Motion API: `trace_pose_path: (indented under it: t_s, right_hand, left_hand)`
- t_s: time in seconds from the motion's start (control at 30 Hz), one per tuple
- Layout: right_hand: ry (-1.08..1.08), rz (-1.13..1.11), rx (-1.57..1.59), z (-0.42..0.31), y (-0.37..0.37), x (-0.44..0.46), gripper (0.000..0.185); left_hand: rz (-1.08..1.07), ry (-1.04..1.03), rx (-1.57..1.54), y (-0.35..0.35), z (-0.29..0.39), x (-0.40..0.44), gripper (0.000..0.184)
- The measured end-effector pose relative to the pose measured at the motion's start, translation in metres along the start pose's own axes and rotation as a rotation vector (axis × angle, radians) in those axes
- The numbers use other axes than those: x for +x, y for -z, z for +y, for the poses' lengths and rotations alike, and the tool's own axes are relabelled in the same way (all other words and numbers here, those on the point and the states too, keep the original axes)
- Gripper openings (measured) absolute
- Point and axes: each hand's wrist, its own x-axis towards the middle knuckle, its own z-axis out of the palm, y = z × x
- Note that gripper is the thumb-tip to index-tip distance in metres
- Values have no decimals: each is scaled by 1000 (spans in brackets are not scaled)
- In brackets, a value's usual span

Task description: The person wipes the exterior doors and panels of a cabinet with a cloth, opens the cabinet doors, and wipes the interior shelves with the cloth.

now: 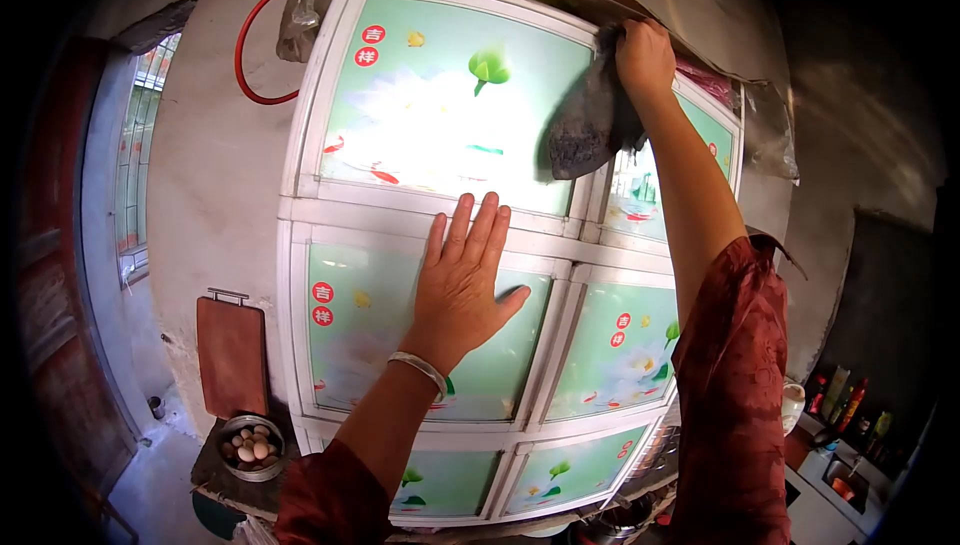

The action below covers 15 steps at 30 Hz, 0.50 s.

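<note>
A tall cabinet with white frames [430, 225] and green panels printed with lotus flowers and red fish fills the middle of the view. Near its upper edge, my right hand [646, 57] is closed on a dark grey cloth [582, 130], which hangs over the frame between the upper left and upper right panels. My left hand [465, 280] lies flat with fingers spread, over the lower left panel, its fingertips at the white rail below the upper left panel. A light bangle circles my left wrist.
At the lower left, a metal bowl of eggs [252, 448] stands below a brown cutting board [232, 355] leaning on the wall. A red hose [243, 55] loops at the upper left. Bottles [850, 405] and a counter [820, 495] are at the lower right.
</note>
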Motion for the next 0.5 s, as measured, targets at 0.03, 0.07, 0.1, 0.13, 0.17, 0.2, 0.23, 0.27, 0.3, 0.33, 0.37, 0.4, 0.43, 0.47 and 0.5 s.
trace_pose_path:
  t_s: [0.03,0.07,0.1,0.13,0.17,0.2,0.23,0.27,0.3,0.33,0.37,0.4,0.43,0.47,0.5]
  right_hand:
    - [-25,-22,11,-1,-2,0,15]
    - [-51,-46,16,-5,2,-4,15]
    - [-78,-69,19,-10,11,-9,16]
    - [-46,-99,52,-15,24,-18,17]
    - [-6,-102,53,-20,33,-31,17]
    - [50,-117,80,-28,46,-44,15]
    - [135,-96,125,-30,52,-57,13]
    - [139,-121,143,-31,58,-66,17]
    - [144,-143,162,-32,61,-68,23]
    - [172,-123,155,-29,56,-64,19]
    - [204,-100,153,-23,47,-56,16]
    - [227,-85,152,-20,41,-49,13]
    - [209,-36,108,-17,31,-36,14]
    - [182,-27,58,-16,21,-21,15]
    - [150,-24,9,-18,17,-14,15]
  left_hand:
    - [-9,-3,-4,1,0,0,87]
    - [-18,1,-9,2,0,0,88]
    - [-31,2,-11,2,-1,-1,88]
    - [-39,3,-15,2,-1,-1,88]
    - [-44,8,-20,1,-1,0,89]
    - [-40,9,-17,1,-1,0,89]
    - [-41,8,-12,1,-1,-1,89]
    - [-39,5,-5,1,-1,0,89]
    - [-50,1,-2,2,0,0,89]
    - [-55,2,4,2,0,-1,89]
    - [-58,8,13,1,-1,0,89]
    - [-39,1,15,0,-1,-1,89]
    - [-24,-1,18,0,-1,-1,89]
    - [-11,-5,23,0,-1,0,89]
    - [-6,-10,28,-1,-1,-2,89]
